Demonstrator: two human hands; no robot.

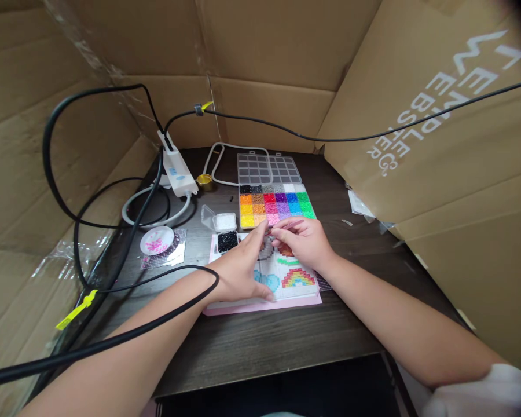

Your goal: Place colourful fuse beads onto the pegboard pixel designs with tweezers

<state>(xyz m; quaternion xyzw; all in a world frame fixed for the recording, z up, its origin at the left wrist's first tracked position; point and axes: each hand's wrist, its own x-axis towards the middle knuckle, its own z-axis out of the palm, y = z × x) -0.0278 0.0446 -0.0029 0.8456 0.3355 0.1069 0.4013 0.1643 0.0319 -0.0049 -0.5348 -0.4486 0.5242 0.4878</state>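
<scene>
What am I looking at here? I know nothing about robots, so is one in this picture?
No robot: these are a person's two bare hands, seen by a camera worn on the head, looking forward and down. The right hand holds a thin pink stick-like tool. The left hand spreads over a white sheet with coloured grid pictures; whether it touches the tool is unclear.

On the dark wooden table, beyond the hands, sits a clear plastic box of many-coloured beads. To the left are a small clear box of black beads and a round white dish with pink bits. Brown cardboard walls surround everything.
</scene>
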